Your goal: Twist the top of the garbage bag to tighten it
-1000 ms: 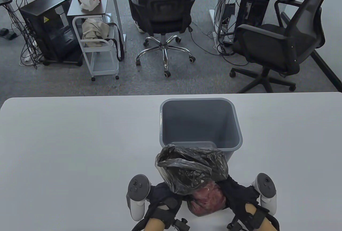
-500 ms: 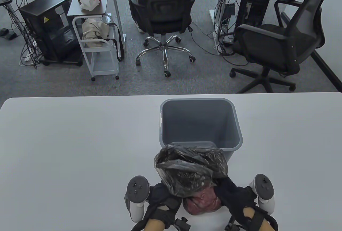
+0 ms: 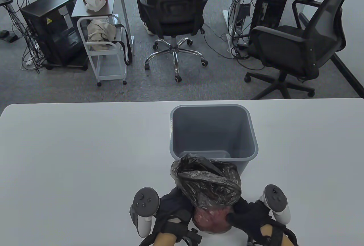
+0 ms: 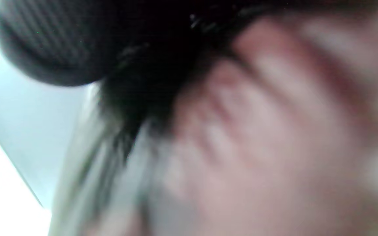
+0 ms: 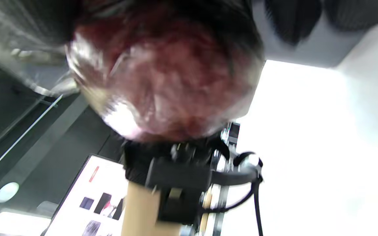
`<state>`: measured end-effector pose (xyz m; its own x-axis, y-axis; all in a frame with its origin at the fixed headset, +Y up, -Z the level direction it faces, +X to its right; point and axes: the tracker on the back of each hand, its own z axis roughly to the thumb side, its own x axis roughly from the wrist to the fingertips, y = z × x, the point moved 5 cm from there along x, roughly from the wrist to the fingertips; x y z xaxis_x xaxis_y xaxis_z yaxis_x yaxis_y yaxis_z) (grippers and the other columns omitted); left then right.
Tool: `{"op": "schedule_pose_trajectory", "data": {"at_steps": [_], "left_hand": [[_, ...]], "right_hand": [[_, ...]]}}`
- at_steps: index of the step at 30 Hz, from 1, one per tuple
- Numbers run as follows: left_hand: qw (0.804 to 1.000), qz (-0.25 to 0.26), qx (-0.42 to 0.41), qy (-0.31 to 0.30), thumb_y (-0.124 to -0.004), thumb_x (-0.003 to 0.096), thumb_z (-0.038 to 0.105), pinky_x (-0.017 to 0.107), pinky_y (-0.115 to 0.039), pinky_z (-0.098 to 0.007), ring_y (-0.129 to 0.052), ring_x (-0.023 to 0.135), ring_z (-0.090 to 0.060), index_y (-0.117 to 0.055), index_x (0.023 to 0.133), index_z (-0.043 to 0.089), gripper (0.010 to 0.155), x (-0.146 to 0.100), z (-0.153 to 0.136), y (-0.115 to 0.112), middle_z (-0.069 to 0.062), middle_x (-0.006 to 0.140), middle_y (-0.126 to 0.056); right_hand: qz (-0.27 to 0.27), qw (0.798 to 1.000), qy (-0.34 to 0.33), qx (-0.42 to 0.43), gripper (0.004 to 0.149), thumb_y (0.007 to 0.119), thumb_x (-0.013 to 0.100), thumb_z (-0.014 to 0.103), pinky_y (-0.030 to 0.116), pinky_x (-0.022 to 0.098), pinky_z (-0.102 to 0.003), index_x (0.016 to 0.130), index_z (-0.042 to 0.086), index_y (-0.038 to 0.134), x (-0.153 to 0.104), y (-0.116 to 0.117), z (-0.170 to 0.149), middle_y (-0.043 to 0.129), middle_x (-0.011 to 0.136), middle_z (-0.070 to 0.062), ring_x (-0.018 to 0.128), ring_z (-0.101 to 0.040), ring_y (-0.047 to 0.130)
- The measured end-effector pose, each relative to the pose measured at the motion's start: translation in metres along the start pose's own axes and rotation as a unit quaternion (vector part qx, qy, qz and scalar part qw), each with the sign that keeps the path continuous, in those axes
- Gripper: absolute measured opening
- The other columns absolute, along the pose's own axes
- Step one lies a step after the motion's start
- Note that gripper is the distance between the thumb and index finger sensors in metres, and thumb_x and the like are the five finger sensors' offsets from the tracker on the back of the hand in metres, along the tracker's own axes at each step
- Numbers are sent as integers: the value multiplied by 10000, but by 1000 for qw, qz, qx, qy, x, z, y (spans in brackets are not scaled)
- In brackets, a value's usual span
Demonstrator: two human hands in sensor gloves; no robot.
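Observation:
A black garbage bag [image 3: 207, 183] stands near the table's front edge, its crumpled top bunched above a bulging lower part that shows reddish contents [image 3: 210, 219]. My left hand [image 3: 173, 204] holds the bag from its left side. My right hand [image 3: 246, 214] holds it from its right side, fingers against the red bulge. The right wrist view shows the red bulge [image 5: 172, 82] close up with my left wrist behind it. The left wrist view is blurred, filled by the bag [image 4: 241, 114] and a gloved fingertip [image 4: 44, 46].
An empty grey waste bin [image 3: 213, 133] stands on the table just behind the bag, touching or nearly touching it. The grey table [image 3: 71, 157] spreads to the left and right. Office chairs, a cart and computers stand on the floor beyond the far edge.
The bag's top has drawn in narrower and more bunched. Both hands have moved closer together around the bag, and the red bulge has shifted slightly left and toward me.

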<state>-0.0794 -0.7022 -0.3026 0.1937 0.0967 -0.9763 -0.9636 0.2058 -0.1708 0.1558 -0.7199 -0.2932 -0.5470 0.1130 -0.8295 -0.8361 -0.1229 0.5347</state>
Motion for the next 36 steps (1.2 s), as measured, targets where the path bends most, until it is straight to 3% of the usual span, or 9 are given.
{"op": "schedule_pose_trajectory", "data": {"at_steps": [2,7,11,15,20,22,27,32,36], "left_hand": [[999,-35,-23,-21,-669,520,587,499,-786,-571,-855,821,-390,-721,1053,337,591,1,4,-6,-84,1065,-703],[1000,-8,16,-22,-713,510,528,231,-911,-437,-1070,470,-289,-805,993,245,568,2,6,-4,-124,854,-917],[998,31,55,6,-726,506,501,133,-937,-374,-1106,332,-230,-819,974,208,560,0,0,4,-118,781,-967],[997,61,46,19,-722,505,510,122,-941,-353,-1107,314,-213,-789,996,231,568,-2,-5,8,-113,787,-959],[999,27,26,-10,-671,511,589,470,-797,-566,-860,812,-370,-750,1035,338,586,-2,3,-1,-88,1029,-746],[999,10,30,-26,-687,510,578,494,-786,-577,-847,838,-375,-766,1027,324,582,0,7,-3,-64,1025,-777],[995,46,86,-12,-720,500,526,214,-909,-433,-1065,457,-303,-824,978,260,557,-1,7,2,-80,802,-973],[991,74,110,-3,-709,504,535,174,-917,-397,-1082,364,-263,-811,982,268,557,-2,7,8,-73,789,-975],[996,38,81,-15,-692,501,573,346,-872,-503,-1005,607,-329,-798,996,304,573,-1,5,0,-75,896,-907]], "right_hand": [[-41,997,13,71,911,689,459,611,876,314,-566,976,-11,272,-1,-9,-7,621,870,-361,496,-488,991],[-76,992,33,95,832,639,481,570,924,196,-507,965,-34,334,-5,-19,-13,734,779,-363,336,-418,1069],[-54,996,56,40,943,630,454,702,878,286,-559,988,2,293,-7,-11,-14,655,865,-340,479,-489,996],[42,999,3,8,1113,761,410,729,568,500,-774,983,132,18,-1,6,1,143,1006,-296,820,-675,522],[-84,994,13,66,903,736,454,565,824,380,-594,987,22,249,-3,-18,-8,604,881,-347,580,-514,928],[-68,991,35,110,876,690,469,616,894,282,-536,975,-30,381,-4,-18,-16,768,757,-353,446,-437,1032],[-55,992,57,96,921,650,471,675,842,339,-582,988,-20,338,-6,-13,-21,686,825,-362,535,-494,961],[5,998,-20,51,1090,783,404,701,466,494,-819,1009,106,99,-1,-1,5,193,1013,-297,858,-660,414],[-62,997,-4,37,956,703,465,636,764,437,-630,998,57,161,-3,-9,-3,382,968,-338,695,-581,782]]}}
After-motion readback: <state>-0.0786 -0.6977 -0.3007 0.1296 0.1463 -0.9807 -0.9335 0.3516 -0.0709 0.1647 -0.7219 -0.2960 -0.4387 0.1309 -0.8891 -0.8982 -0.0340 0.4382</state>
